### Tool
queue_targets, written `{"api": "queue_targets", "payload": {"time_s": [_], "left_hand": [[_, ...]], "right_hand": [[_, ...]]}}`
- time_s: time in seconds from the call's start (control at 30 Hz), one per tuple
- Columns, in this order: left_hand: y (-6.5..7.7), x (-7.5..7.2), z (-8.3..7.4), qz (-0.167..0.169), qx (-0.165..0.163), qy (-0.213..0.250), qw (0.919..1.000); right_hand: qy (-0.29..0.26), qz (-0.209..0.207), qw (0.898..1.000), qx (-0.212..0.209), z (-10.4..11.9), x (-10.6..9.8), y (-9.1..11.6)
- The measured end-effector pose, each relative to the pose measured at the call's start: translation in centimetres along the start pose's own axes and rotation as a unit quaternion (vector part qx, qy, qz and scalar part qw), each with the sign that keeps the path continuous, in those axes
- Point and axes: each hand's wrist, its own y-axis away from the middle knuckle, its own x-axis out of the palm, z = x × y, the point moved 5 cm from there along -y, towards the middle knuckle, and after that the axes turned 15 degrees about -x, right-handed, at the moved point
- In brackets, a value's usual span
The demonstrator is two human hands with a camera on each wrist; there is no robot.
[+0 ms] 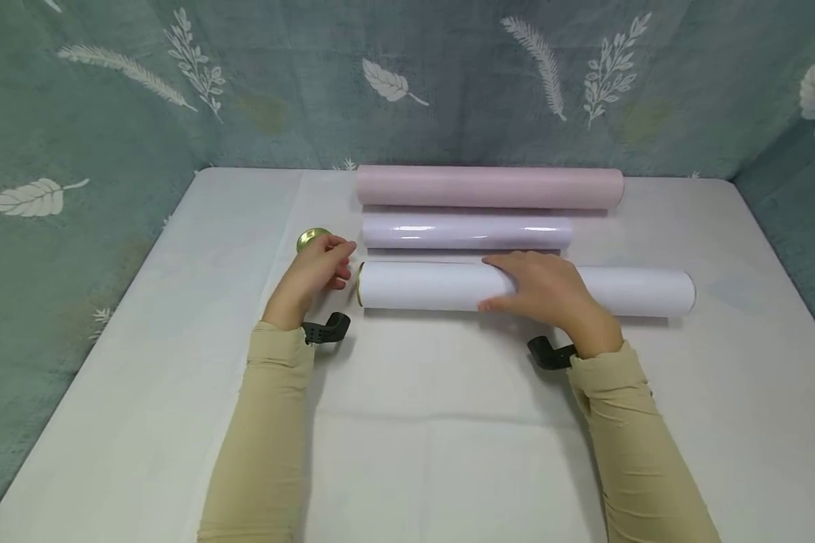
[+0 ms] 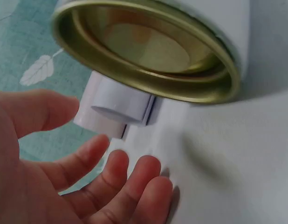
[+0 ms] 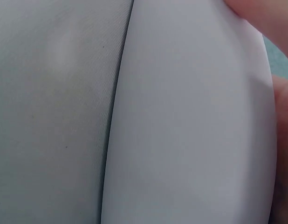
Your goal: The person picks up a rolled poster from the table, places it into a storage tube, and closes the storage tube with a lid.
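A long white cardboard tube (image 1: pixel 428 286) lies crosswise in front of me. My right hand (image 1: pixel 539 290) grips it right of its middle, thumb on the near side and fingers over the far side. In the right wrist view the white tube (image 3: pixel 190 116) fills much of the picture. My left hand (image 1: pixel 312 273) is beside the tube's left end, its fingers loosely bent and holding nothing. The left wrist view shows a recessed gold metal end (image 2: pixel 148 46) in that tube, above my left fingers. A round gold lid (image 1: pixel 310 237) sits just behind the left hand, partly covered by it.
Behind the white tube lie a shorter glossy lilac-white roll (image 1: pixel 469 231) and a longer pink roll (image 1: pixel 489 187), both parallel to it. A white cloth covers the table (image 1: pixel 421 467). Green leaf-patterned fabric (image 1: pixel 441 75) hangs around the back and sides.
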Motion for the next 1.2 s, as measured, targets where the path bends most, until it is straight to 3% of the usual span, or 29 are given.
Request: {"api": "queue_targets", "payload": {"time_s": [0.1,0.27,0.5,0.73,0.83,1.03,1.2], "left_hand": [[-0.6,0.0,-0.6,-0.007,-0.005,-0.008,0.9999],[-1.1,0.2,-0.9,0.008,-0.015,-0.009,0.9998],[-1.4,0.6,-0.6,0.024,0.022,0.037,0.9988],[-2.0,1.3,-1.0,0.015,0.075,-0.026,0.9968],[-1.9,1.2,-0.8,0.017,0.081,-0.041,0.9958],[-1.7,0.7,-0.4,0.039,0.080,0.013,0.9959],[-1.5,0.6,-0.7,0.056,0.104,0.052,0.9917]], "right_hand": [[-0.001,-0.002,1.000,-0.001,0.0,0.2,-0.2],[0.005,-0.004,1.000,-0.012,0.2,0.2,-0.4],[0.001,0.001,0.999,-0.041,1.2,0.0,-0.3],[-0.007,0.006,0.999,-0.037,1.3,-0.4,0.1],[-0.028,0.019,0.999,-0.026,1.3,-0.4,0.4],[-0.083,0.048,0.995,0.017,0.7,-0.5,0.5],[-0.119,0.021,0.993,0.001,0.8,-1.8,0.5]]}}
